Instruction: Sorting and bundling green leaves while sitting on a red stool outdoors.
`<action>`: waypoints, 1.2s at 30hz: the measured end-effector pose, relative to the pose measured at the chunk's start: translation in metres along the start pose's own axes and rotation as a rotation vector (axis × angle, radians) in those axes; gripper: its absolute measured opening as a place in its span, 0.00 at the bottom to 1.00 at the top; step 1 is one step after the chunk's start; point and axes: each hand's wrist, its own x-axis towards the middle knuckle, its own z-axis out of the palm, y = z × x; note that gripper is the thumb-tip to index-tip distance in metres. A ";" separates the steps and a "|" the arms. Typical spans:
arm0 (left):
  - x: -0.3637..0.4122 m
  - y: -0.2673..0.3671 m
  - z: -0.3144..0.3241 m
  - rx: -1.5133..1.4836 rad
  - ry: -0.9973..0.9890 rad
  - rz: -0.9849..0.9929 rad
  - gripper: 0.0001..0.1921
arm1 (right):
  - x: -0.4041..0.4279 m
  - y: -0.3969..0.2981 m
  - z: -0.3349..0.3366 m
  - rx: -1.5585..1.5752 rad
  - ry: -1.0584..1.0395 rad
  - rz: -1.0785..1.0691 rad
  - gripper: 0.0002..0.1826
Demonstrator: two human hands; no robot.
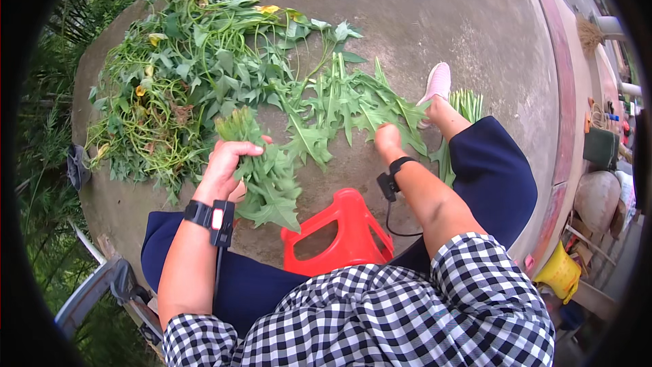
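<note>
My left hand point(226, 165) grips a bunch of jagged green leaves point(270, 178), its cut stem ends pointing up and away from me and its leaf tips hanging toward my lap. Over more long, toothed leaves point(326, 107) spread on the concrete, my right hand point(388, 138) is lowered with its fingers curled under. Those fingers are mostly hidden, so whether they hold a leaf is unclear. Beside my right leg lies a bundle of similar greens point(466, 104), stems pointing away, partly covered by the leg.
A large heap of leafy vines point(198, 71) with some yellowed leaves covers the ground ahead left. A red plastic stool point(346, 234) stands between my legs. Bamboo-like foliage point(46, 127) borders the left edge. A yellow bag point(558, 271) and a broom point(590, 34) are at right.
</note>
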 end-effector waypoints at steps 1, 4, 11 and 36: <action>-0.002 0.001 0.000 -0.004 0.010 -0.012 0.13 | 0.014 0.009 -0.006 -0.029 0.051 0.020 0.15; -0.004 0.000 0.002 -0.004 -0.019 -0.049 0.13 | 0.033 0.015 -0.029 -0.108 0.102 0.066 0.14; 0.003 -0.009 0.010 -0.017 0.005 -0.102 0.20 | 0.062 0.025 -0.025 -0.379 0.101 0.067 0.15; -0.049 -0.001 0.030 -0.255 -0.752 0.103 0.29 | -0.243 -0.156 -0.213 0.659 -0.853 -0.499 0.05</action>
